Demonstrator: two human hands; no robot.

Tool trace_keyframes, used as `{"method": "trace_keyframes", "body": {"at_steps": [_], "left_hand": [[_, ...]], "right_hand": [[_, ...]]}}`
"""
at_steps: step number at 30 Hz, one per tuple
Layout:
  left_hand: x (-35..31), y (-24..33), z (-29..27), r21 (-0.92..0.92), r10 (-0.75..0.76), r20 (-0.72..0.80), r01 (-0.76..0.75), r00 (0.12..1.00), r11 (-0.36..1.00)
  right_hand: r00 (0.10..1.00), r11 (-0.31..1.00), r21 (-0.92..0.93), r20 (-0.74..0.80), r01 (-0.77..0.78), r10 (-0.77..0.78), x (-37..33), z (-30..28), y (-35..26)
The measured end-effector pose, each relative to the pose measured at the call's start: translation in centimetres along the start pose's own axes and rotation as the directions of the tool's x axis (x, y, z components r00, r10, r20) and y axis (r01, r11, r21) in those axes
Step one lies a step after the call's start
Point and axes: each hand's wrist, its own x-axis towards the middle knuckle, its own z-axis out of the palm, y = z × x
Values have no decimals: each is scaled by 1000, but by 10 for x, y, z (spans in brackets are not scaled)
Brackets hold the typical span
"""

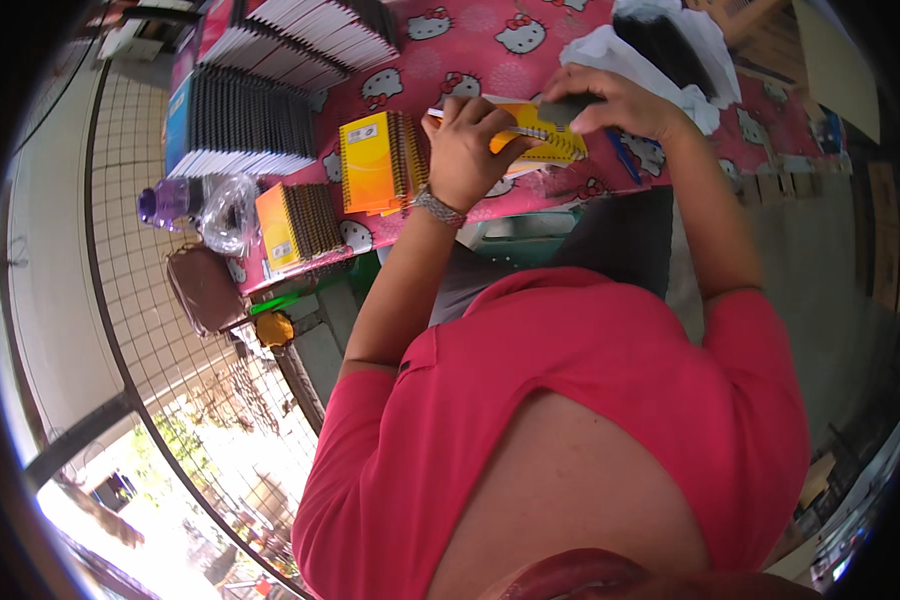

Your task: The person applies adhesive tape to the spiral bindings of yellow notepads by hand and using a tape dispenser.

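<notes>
A yellow spiral notebook (pixel 560 146) lies on the pink patterned tablecloth in front of me, its coil running along the near side. My left hand (pixel 470 140), with a bracelet-like band at the wrist, is closed on the notebook's left part, thumb near the coil and fingers over a pale edge. My right hand (pixel 625 103) pinches a small dark flat piece (pixel 568 108) just above the notebook's right part. What that piece is I cannot make out. Left of my left hand, several yellow spiral notebooks (pixel 367 160) stand side by side.
Smaller orange-yellow notebooks (pixel 288 225) and tall stacks of black-coiled notebooks (pixel 245 120) fill the table's left. A purple bottle (pixel 165 205), clear plastic wrap (pixel 230 215) and a brown pouch (pixel 202 288) sit at the left edge. White plastic (pixel 595 50) and a blue pen (pixel 625 160) lie right.
</notes>
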Motion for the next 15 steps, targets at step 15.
{"method": "trace_keyframes", "body": {"at_steps": [15], "left_hand": [[10,-8,-3,-84,28,24,-26,999,996]], "right_hand": [[993,951,300,72,71,-97,16,7,-6]]}}
